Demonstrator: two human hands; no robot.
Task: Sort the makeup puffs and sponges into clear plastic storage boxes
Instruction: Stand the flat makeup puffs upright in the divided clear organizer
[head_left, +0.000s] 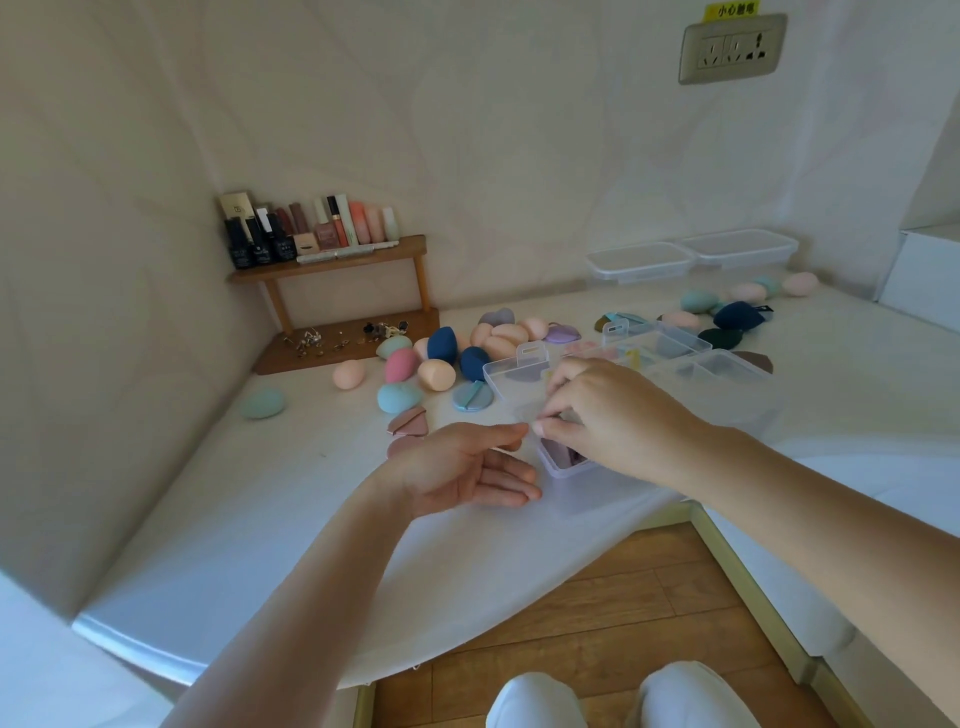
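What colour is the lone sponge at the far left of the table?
The sponge is mint green; head view.

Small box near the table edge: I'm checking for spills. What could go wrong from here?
The box sits close to the front edge of the table; the right hand, pinching what looks like its lid, could nudge it off. The round sponges lie loose and may roll.

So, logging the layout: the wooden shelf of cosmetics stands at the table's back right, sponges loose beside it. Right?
No: the head view shows the wooden shelf at the table's back left; sponges do lie loose beside it.
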